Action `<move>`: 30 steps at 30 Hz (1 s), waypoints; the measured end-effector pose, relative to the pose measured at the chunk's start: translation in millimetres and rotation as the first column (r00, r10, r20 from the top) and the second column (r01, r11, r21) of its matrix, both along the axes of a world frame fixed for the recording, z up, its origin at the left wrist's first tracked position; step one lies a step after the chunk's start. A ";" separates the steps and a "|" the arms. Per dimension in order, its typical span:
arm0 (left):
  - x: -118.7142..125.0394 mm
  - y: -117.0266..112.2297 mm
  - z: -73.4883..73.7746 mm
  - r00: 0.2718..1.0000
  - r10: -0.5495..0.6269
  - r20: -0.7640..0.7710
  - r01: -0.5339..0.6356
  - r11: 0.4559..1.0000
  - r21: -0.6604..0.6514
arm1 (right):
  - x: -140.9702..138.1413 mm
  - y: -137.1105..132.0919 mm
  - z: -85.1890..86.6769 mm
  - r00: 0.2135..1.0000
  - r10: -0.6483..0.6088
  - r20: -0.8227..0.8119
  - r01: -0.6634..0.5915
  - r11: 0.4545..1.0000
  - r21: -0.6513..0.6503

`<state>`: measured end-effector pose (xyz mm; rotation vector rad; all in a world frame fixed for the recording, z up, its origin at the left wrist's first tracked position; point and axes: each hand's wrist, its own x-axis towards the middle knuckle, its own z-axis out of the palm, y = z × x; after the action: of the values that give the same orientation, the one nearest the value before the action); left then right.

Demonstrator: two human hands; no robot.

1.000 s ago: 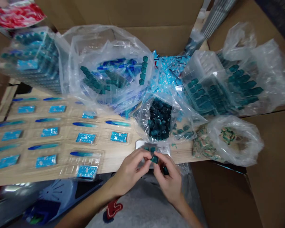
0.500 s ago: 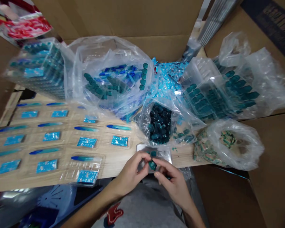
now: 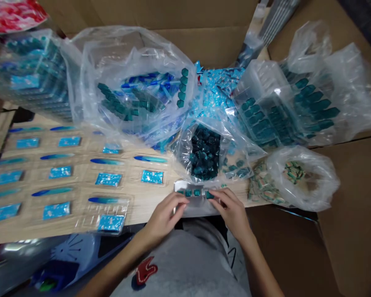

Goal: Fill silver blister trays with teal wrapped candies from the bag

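A clear plastic blister tray (image 3: 196,199) lies at the near edge of the wooden board (image 3: 148,206), with several small teal pieces (image 3: 192,192) set in a row along its top. My left hand (image 3: 163,216) rests on the tray's left side, fingers curled against it. At the tray's right end, the fingertips of my right hand (image 3: 231,210) pinch a teal piece (image 3: 209,194). Just behind the tray sits an open plastic bag of dark teal pieces (image 3: 204,154).
Filled blister packs (image 3: 108,210) with blue files and packets lie in rows on the left. Plastic bags of teal and blue parts (image 3: 136,99) crowd the back, stacked trays (image 3: 278,111) the right. A bag of paper scraps (image 3: 299,177) sits right. Cardboard box walls (image 3: 343,231) surround.
Both hands moved forward from in front of me onto the tray. The teal piece held between them now sits at the tray's top row.
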<state>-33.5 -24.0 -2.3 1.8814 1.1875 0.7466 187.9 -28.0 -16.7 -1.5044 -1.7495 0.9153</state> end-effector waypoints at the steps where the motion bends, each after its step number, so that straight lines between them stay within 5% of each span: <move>1: -3.6 2.3 1.5 1.000 0.018 -0.006 -0.018 1.000 0.007 | 0.7 5.8 -2.3 0.995 0.052 0.088 -0.053 0.999 0.009; 4: -9.6 6.7 3.7 0.999 0.040 -0.028 -0.040 0.999 0.016 | -3.4 18.1 -7.7 0.952 0.160 0.260 -0.154 0.987 -0.044; 9: -7.3 8.5 5.2 0.998 0.020 -0.054 -0.021 1.000 -0.023 | -8.2 19.2 -0.3 0.950 0.152 0.273 -0.140 0.988 -0.066; 12: -7.3 9.6 12.2 1.000 0.008 -0.013 -0.009 1.000 -0.024 | -8.0 11.7 16.2 0.999 0.002 -0.039 -0.007 0.991 -0.133; 13: -7.4 10.1 16.0 1.000 0.017 0.011 -0.017 1.000 -0.014 | -9.8 9.5 22.7 0.964 -0.108 -0.244 0.058 0.977 -0.203; 15: -5.9 11.2 25.2 0.997 0.047 0.061 -0.049 0.998 0.038 | -18.2 7.7 35.1 0.707 -0.346 -0.617 0.122 0.919 -0.375; 17: -0.7 12.6 34.9 0.996 0.043 0.083 -0.054 0.991 0.124 | -31.2 10.8 44.5 0.450 -0.457 -0.768 0.091 0.879 -0.469; 19: 7.7 14.4 42.7 0.998 -0.014 0.054 0.003 0.980 0.200 | -44.4 16.4 49.7 0.369 -0.490 -0.790 0.037 0.857 -0.514; 23: 22.6 17.8 46.8 1.000 -0.030 -0.002 0.030 0.976 0.215 | -57.5 20.9 52.5 0.479 -0.400 -0.781 0.014 0.893 -0.449; 30: 18.8 16.3 43.9 0.991 0.019 0.135 -0.033 0.994 0.101 | -54.7 9.5 57.1 0.649 -0.218 -0.729 0.055 0.969 -0.241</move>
<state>-14.7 -7.7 41.6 1.8703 1.1088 0.9499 133.3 -18.6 40.3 -1.0857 -0.9295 1.4106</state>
